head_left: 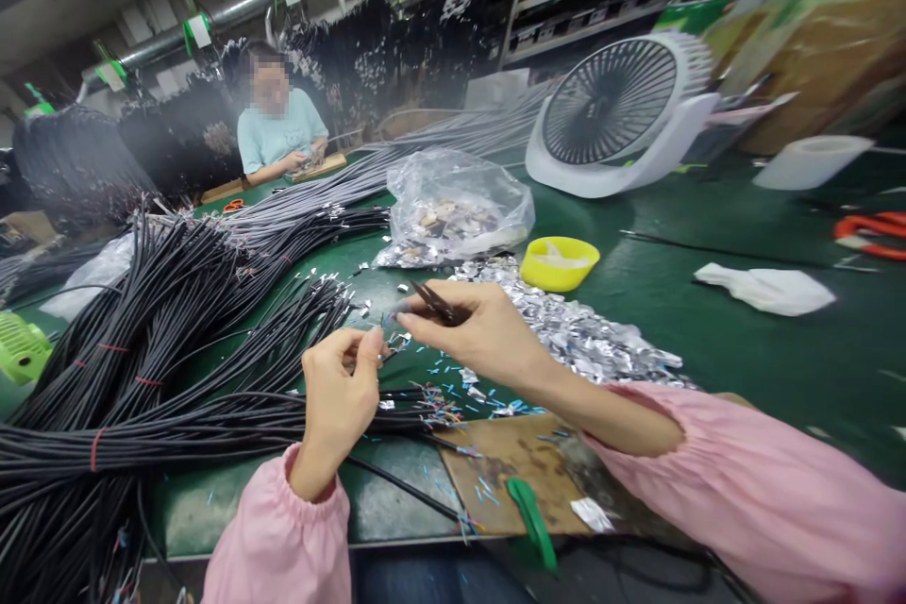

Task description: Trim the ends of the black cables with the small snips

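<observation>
My left hand is closed in a pinch around the stripped end of a black cable, held just above the green table. My right hand grips dark tweezers, tips pointing left toward the cable end between my fingers. Coloured wire ends fan out of a bundle right under my hands. Large bundles of black cables lie to the left. Both arms wear pink sleeves.
A heap of silver foil scraps, a yellow bowl and a clear plastic bag lie behind my hands. A white desk fan stands further back. A cardboard pad with a green tool lies near. A co-worker sits far left.
</observation>
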### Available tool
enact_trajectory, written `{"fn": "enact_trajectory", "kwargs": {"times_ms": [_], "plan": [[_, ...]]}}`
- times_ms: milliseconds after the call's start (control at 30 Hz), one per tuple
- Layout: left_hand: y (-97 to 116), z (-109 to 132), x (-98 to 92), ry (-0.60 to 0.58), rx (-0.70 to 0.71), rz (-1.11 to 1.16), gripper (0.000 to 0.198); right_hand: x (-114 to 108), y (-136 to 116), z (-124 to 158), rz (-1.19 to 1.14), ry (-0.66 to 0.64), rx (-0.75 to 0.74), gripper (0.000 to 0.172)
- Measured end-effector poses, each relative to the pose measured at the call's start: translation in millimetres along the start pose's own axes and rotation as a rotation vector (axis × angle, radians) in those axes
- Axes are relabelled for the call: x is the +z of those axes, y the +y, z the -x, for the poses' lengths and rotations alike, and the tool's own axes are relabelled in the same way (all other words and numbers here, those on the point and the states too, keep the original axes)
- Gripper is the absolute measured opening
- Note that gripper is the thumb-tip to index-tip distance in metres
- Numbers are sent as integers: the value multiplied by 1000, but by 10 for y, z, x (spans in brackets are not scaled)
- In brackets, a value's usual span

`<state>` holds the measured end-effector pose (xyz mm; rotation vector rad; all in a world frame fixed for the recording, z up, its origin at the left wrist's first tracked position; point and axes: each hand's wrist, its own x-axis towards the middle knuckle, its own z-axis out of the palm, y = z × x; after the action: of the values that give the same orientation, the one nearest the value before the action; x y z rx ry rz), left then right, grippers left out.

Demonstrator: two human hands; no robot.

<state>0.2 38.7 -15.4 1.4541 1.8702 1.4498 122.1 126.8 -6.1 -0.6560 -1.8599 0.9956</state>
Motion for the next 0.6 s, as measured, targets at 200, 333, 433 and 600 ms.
{"fn": "enact_trajectory", "kwargs": {"times_ms": [200, 333, 433, 600], "plan": [[-2, 1, -3, -17, 6, -5, 35, -8, 15, -5, 36, -36, -57, 22], [3, 4, 9, -15, 21, -42, 35, 10, 8, 13, 145, -24, -193, 20], [4, 9, 12, 2, 31, -67, 35, 23, 15, 36, 192, -15, -231, 16], [-13, 4, 3, 11, 19, -30, 34, 24, 17, 56, 162, -95, -148, 11]]}}
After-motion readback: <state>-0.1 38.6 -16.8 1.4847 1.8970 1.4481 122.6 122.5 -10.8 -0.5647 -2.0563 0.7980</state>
